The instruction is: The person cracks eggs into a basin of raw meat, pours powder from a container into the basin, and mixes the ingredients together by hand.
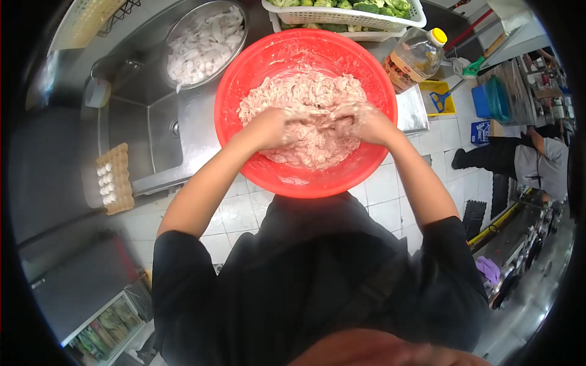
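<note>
A large red plastic basin (305, 183) is in front of my body, partly over the steel counter's edge. Pale pink raw meat (311, 146), in wet shredded pieces, fills much of its bottom. My left hand (278, 127) is in the meat from the left, its fingers curled into it and coated. From the right, my right hand (364, 122) also grips into the meat, fingers bent downward. Pale sticky strands stretch between the two hands. Motion blur and meat hide parts of the fingers on both hands.
Left of the basin are a metal bowl of whitish pieces (204, 46), a sink (131, 122) and an egg tray (120, 183). A broccoli basket (342, 15) stands behind; a yellow-capped bottle (415, 58) is at right. Another person (540, 161) is far right.
</note>
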The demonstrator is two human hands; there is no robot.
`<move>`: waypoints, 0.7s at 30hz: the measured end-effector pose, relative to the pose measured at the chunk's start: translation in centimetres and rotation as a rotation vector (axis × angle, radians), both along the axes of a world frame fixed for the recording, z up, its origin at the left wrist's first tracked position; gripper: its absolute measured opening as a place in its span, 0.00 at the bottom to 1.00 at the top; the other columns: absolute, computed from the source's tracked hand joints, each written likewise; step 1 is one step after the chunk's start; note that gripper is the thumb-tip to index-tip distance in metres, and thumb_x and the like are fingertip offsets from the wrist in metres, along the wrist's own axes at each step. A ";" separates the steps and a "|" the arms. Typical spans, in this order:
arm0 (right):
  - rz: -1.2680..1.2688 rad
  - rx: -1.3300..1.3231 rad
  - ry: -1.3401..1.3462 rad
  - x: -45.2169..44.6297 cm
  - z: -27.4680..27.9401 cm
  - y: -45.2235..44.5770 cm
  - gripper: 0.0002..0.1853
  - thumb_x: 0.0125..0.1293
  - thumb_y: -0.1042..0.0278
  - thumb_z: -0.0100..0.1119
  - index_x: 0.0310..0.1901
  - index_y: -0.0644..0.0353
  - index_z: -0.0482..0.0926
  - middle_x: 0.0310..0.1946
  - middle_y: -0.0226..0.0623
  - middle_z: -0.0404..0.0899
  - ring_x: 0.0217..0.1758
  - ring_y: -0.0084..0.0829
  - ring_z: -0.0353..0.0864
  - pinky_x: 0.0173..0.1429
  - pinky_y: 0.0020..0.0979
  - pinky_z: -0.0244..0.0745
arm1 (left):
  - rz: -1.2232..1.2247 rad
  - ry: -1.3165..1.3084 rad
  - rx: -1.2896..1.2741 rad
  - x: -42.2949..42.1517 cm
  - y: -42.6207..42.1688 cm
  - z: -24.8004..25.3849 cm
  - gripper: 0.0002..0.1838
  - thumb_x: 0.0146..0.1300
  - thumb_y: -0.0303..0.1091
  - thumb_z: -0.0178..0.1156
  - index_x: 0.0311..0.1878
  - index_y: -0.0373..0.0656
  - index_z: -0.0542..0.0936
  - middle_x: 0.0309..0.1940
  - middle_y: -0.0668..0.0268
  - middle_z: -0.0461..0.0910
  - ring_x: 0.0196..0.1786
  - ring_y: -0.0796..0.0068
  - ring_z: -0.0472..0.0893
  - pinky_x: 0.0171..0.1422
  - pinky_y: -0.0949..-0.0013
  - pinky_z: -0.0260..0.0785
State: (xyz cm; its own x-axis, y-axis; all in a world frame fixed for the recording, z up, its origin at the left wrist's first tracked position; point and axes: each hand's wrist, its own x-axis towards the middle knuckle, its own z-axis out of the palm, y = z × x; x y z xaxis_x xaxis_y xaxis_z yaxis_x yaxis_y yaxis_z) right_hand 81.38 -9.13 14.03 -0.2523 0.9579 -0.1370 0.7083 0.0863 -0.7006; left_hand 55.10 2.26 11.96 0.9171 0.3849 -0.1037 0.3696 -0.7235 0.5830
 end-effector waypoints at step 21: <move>-0.404 -0.479 0.739 3.4 -10.5 13.6 0.43 0.53 0.59 0.69 0.71 0.56 0.60 0.71 0.45 0.59 0.71 0.37 0.61 0.73 0.35 0.59 | 0.762 -0.371 -0.939 5.0 12.9 -11.1 0.42 0.52 0.45 0.71 0.69 0.38 0.68 0.58 0.59 0.79 0.59 0.63 0.78 0.64 0.65 0.69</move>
State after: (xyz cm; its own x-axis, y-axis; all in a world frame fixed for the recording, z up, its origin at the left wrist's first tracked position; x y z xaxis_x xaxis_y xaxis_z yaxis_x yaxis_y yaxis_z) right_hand 84.81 4.45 3.48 -0.0958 0.8752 -0.4742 -0.0111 -0.4773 -0.8787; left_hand 60.05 15.13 0.82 0.5282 0.7450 -0.4074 0.2140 0.3475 0.9129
